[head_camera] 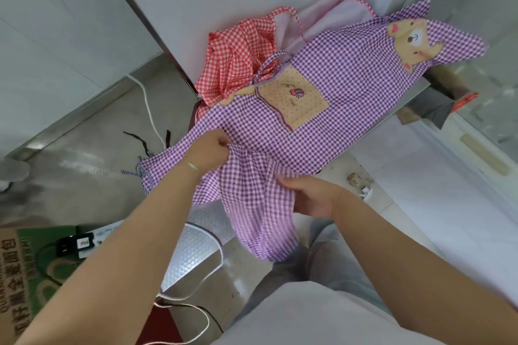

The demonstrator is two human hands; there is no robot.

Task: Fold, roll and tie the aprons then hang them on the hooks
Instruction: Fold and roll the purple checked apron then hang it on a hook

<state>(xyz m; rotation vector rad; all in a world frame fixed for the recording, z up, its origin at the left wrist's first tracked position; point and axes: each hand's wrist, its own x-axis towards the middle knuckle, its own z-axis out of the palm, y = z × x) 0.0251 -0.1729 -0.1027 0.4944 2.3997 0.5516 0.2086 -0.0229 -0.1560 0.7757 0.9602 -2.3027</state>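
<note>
Left hand (208, 150) pinching a gather of purple gingham near the lower edge, fingers curled tight into the cloth, knuckles up, forearm reaching in from the lower left. Right hand (311, 197) lower and nearer the body, gripping the hanging hem, thumb on top and fingers tucked beneath the fabric, forearm entering from the lower right. Between the two hands, a slack fold of the purple apron (344, 87) drooping off the counter edge toward the legs. Beyond, the rest of that apron spread face up along the white counter (173, 8), tan pocket (294, 98) at mid-length and bear patch (412, 40) at the far end, a purple tie looped just above the pocket. Behind and partly beneath it, a red checked apron (241, 59) lying crumpled against the wall, not yet handled. By appearances the folding stage, barely begun: hem being gathered and straightened, no clean lengthwise fold formed. Next move likely calling for both hands to draw the lower edge taut and carry it up over the body of the apron, corners matched, before any rolling or tying. Risk of the slack portion sliding off the edge if either hold loosens. No hooks visible in this view.
</note>
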